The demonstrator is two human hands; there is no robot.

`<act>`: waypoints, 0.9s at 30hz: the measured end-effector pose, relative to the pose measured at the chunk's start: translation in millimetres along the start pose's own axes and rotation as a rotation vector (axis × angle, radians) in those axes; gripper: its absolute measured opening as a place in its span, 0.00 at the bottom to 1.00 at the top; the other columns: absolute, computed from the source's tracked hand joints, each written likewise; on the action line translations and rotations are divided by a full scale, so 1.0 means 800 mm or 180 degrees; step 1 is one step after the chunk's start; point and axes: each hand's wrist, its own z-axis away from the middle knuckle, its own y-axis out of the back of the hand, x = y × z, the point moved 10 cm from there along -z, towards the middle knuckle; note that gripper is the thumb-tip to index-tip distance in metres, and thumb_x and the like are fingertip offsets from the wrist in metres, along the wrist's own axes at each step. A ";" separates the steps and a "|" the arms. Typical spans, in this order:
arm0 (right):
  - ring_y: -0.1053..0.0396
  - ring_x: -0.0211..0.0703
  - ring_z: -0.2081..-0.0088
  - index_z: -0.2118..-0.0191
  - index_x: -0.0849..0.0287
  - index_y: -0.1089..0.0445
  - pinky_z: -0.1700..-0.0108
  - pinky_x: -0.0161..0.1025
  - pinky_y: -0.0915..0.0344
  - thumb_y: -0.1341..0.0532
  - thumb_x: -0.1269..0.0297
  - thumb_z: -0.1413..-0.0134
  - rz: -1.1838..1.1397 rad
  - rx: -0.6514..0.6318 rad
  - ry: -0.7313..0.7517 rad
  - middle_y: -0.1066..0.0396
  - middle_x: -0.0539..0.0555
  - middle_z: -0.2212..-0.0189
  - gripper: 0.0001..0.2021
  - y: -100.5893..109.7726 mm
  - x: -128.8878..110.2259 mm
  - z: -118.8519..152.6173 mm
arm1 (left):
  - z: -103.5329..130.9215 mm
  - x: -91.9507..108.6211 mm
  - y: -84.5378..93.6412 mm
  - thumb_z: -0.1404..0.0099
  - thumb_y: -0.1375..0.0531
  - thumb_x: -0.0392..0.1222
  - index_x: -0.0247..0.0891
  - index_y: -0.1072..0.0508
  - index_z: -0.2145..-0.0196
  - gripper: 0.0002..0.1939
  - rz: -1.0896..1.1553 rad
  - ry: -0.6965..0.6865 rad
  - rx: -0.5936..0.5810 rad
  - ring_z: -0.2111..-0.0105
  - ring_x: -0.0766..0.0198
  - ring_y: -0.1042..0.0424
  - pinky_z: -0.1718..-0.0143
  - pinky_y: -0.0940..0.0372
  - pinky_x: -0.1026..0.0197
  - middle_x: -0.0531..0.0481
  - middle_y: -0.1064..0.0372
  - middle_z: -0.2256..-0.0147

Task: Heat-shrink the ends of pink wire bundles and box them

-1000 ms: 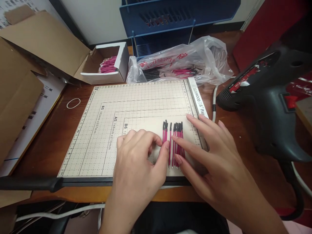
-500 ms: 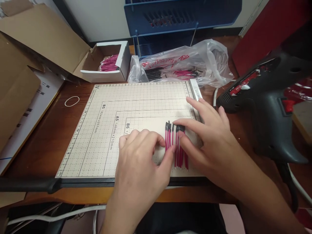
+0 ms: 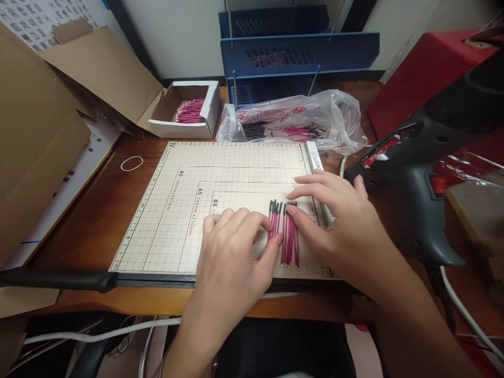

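Observation:
Short magenta wires with black sleeved ends lie side by side in two groups on a gridded paper trimmer board (image 3: 157, 210). My left hand (image 3: 236, 252) has its thumb and index finger closed around the left group of wires (image 3: 274, 215). Over the right group of wires (image 3: 290, 241), my right hand (image 3: 334, 215) keeps its fingers apart, with the thumb tip touching near the black ends. The bare lower tips of the right group point toward me. My left thumb hides the lower part of the left group.
Behind the board stand a white box (image 3: 216, 105) of similar wires and a clear plastic bag (image 3: 342, 115) holding black and magenta ones. A dark heat gun (image 3: 417, 178) is at right. The trimmer's black handle (image 3: 59, 280) extends left. A rubber band (image 3: 132, 164) lies on the table.
A wire that stood between the groups has joined the left group, so a gap now separates the two. My right index finger has lifted off the wire ends. The camera view has shifted.

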 end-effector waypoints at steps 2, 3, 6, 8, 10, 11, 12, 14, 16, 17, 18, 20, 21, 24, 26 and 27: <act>0.34 0.60 0.37 0.61 0.52 0.23 0.34 0.85 0.65 0.38 0.65 0.40 0.0199 -0.0179 0.0042 0.27 0.54 0.44 0.06 -0.012 0.000 -0.002 | 0.000 -0.002 0.000 0.29 0.38 0.40 0.42 0.30 0.64 0.05 -0.0015 0.0034 0.0013 0.66 0.58 0.33 0.60 0.48 0.52 0.54 0.31 0.69; 0.35 0.61 0.36 0.60 0.52 0.22 0.34 0.85 0.65 0.39 0.65 0.39 0.0251 -0.0260 0.0057 0.29 0.54 0.42 0.07 -0.018 0.000 -0.002 | 0.001 -0.002 0.000 0.29 0.37 0.40 0.42 0.30 0.65 0.05 -0.0018 0.0050 0.0007 0.66 0.58 0.33 0.60 0.48 0.52 0.54 0.31 0.70; 0.38 0.64 0.33 0.59 0.52 0.21 0.34 0.85 0.67 0.40 0.63 0.39 0.0288 -0.0383 0.0054 0.30 0.55 0.39 0.09 -0.027 0.001 -0.004 | 0.001 -0.004 -0.001 0.30 0.37 0.41 0.42 0.30 0.65 0.05 -0.0021 0.0079 0.0006 0.66 0.58 0.33 0.60 0.48 0.52 0.54 0.30 0.70; 0.37 0.63 0.34 0.61 0.54 0.22 0.34 0.85 0.67 0.39 0.63 0.40 0.0258 -0.0347 -0.0040 0.31 0.56 0.39 0.08 -0.026 0.005 -0.006 | 0.001 -0.005 -0.001 0.30 0.37 0.41 0.43 0.30 0.65 0.06 -0.0027 0.0086 0.0006 0.66 0.58 0.33 0.60 0.47 0.52 0.54 0.30 0.70; 0.36 0.63 0.35 0.63 0.54 0.22 0.33 0.85 0.68 0.37 0.63 0.41 0.0193 -0.0304 -0.0146 0.30 0.56 0.39 0.06 -0.024 0.010 -0.007 | 0.001 -0.005 -0.001 0.30 0.36 0.41 0.43 0.31 0.65 0.06 -0.0024 0.0094 0.0005 0.66 0.58 0.33 0.60 0.47 0.51 0.54 0.30 0.70; 0.36 0.62 0.35 0.63 0.54 0.21 0.33 0.85 0.68 0.37 0.63 0.42 0.0148 -0.0295 -0.0177 0.30 0.56 0.40 0.06 -0.023 0.011 -0.007 | 0.001 -0.005 -0.001 0.30 0.36 0.41 0.43 0.31 0.65 0.07 -0.0016 0.0091 0.0010 0.66 0.58 0.33 0.60 0.47 0.51 0.54 0.30 0.70; 0.36 0.62 0.35 0.64 0.53 0.21 0.33 0.85 0.68 0.36 0.63 0.42 0.0099 -0.0296 -0.0192 0.30 0.55 0.40 0.06 -0.023 0.012 -0.007 | 0.001 -0.005 -0.001 0.30 0.36 0.41 0.43 0.31 0.65 0.07 -0.0007 0.0086 0.0020 0.66 0.58 0.33 0.60 0.47 0.51 0.54 0.31 0.70; 0.35 0.61 0.36 0.65 0.53 0.21 0.32 0.84 0.69 0.36 0.63 0.43 0.0014 -0.0298 -0.0205 0.29 0.55 0.41 0.05 -0.022 0.012 -0.008 | 0.001 -0.005 0.000 0.30 0.36 0.41 0.42 0.31 0.65 0.07 0.0004 0.0080 0.0031 0.67 0.58 0.33 0.60 0.47 0.51 0.55 0.31 0.71; 0.34 0.60 0.37 0.66 0.53 0.22 0.32 0.83 0.69 0.36 0.63 0.43 -0.0073 -0.0277 -0.0206 0.28 0.55 0.42 0.05 -0.019 0.010 -0.009 | 0.001 -0.005 0.000 0.30 0.36 0.41 0.42 0.30 0.65 0.06 0.0009 0.0080 0.0029 0.67 0.58 0.33 0.60 0.47 0.51 0.55 0.32 0.71; 0.33 0.59 0.37 0.67 0.54 0.22 0.32 0.82 0.68 0.36 0.64 0.43 -0.0136 -0.0268 -0.0205 0.28 0.54 0.42 0.05 -0.017 0.009 -0.011 | 0.001 -0.005 0.000 0.31 0.36 0.41 0.42 0.30 0.65 0.06 0.0010 0.0084 0.0022 0.66 0.58 0.33 0.60 0.47 0.51 0.55 0.32 0.71; 0.33 0.59 0.38 0.68 0.54 0.23 0.32 0.82 0.67 0.36 0.64 0.43 -0.0212 -0.0248 -0.0207 0.27 0.54 0.43 0.05 -0.015 0.008 -0.012 | 0.001 -0.005 0.000 0.31 0.36 0.40 0.42 0.30 0.65 0.06 0.0011 0.0088 0.0015 0.66 0.58 0.33 0.59 0.47 0.51 0.55 0.32 0.71; 0.31 0.58 0.40 0.69 0.55 0.24 0.31 0.80 0.62 0.35 0.63 0.44 -0.0361 -0.0209 -0.0219 0.23 0.53 0.48 0.04 -0.010 0.007 -0.014 | 0.001 -0.005 0.000 0.31 0.35 0.40 0.42 0.30 0.64 0.06 0.0021 0.0092 0.0007 0.66 0.58 0.33 0.60 0.47 0.51 0.55 0.31 0.70; 0.29 0.57 0.41 0.69 0.55 0.25 0.31 0.78 0.58 0.35 0.63 0.44 -0.0416 -0.0209 -0.0229 0.22 0.52 0.52 0.04 -0.008 0.007 -0.014 | 0.001 -0.005 0.000 0.31 0.35 0.40 0.42 0.30 0.64 0.06 0.0026 0.0093 0.0002 0.66 0.58 0.33 0.60 0.47 0.51 0.55 0.31 0.70; 0.24 0.52 0.51 0.66 0.55 0.24 0.35 0.66 0.41 0.35 0.62 0.44 -0.0512 -0.0282 -0.0284 0.21 0.51 0.61 0.04 -0.009 0.009 -0.014 | 0.001 -0.005 0.000 0.31 0.35 0.41 0.42 0.30 0.64 0.06 0.0037 0.0105 0.0004 0.66 0.58 0.34 0.60 0.47 0.51 0.55 0.31 0.70; 0.23 0.49 0.57 0.63 0.54 0.23 0.42 0.58 0.33 0.33 0.62 0.45 -0.0567 -0.0257 -0.0373 0.21 0.51 0.64 0.05 -0.008 0.012 -0.013 | 0.001 -0.006 0.001 0.31 0.35 0.41 0.42 0.30 0.64 0.06 0.0046 0.0121 0.0014 0.66 0.58 0.33 0.59 0.47 0.51 0.54 0.31 0.70; 0.23 0.48 0.58 0.61 0.54 0.22 0.43 0.56 0.31 0.33 0.61 0.46 -0.0605 -0.0199 -0.0430 0.21 0.50 0.65 0.07 -0.005 0.013 -0.012 | 0.001 -0.006 0.001 0.31 0.35 0.40 0.42 0.29 0.64 0.06 0.0078 0.0131 0.0031 0.66 0.59 0.33 0.59 0.46 0.51 0.55 0.31 0.70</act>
